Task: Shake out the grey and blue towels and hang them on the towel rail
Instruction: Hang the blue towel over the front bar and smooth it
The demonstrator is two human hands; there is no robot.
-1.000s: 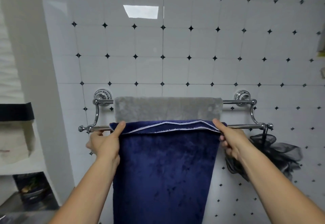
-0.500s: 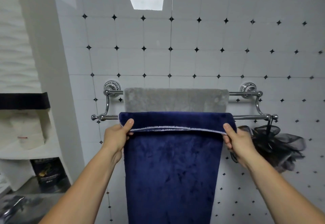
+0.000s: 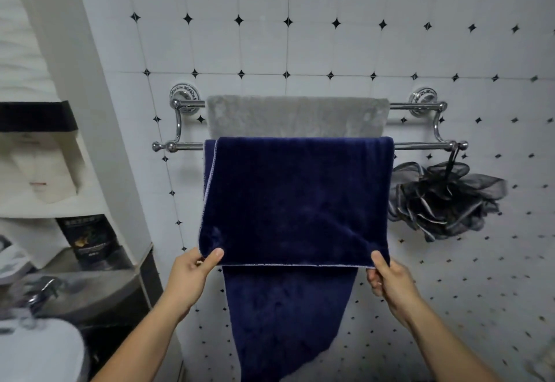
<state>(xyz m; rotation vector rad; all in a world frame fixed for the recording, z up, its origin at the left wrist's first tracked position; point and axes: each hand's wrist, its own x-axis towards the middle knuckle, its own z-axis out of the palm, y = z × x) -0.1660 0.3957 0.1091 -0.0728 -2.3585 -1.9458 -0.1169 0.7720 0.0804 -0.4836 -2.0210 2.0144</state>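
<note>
White tiled wall with small black diamond insets; chrome double towel rail (image 3: 420, 146) mounted across it. Grey towel (image 3: 295, 116) hangs over the far upper bar, flat, nothing more apparently needed there. Blue towel (image 3: 297, 198) draped over the near lower bar, with the front flap shorter than the layer behind, which hangs well below it. Left hand (image 3: 192, 273) pinches the front flap's lower left corner, thumb on the face of the cloth; right hand (image 3: 387, 276) pinches the lower right corner likewise. Both grips closed on the blue towel. Judgement: step in hand is levelling the drape. To do well: keep the hem horizontal, pull both corners down evenly so the cloth slides over the bar without bunching, stop when front and back lengths roughly match, then release. A diagonal crease runs toward the right corner; equal tension should flatten it. Surroundings: dark mesh bath sponge (image 3: 444, 198) hangs from the rail's right end, just beside the towel's right edge, so sideways drift could snag it. Left: recessed shelf (image 3: 51, 213) with a dark box (image 3: 87, 237), tap (image 3: 42, 291) below, well clear of the work.
</note>
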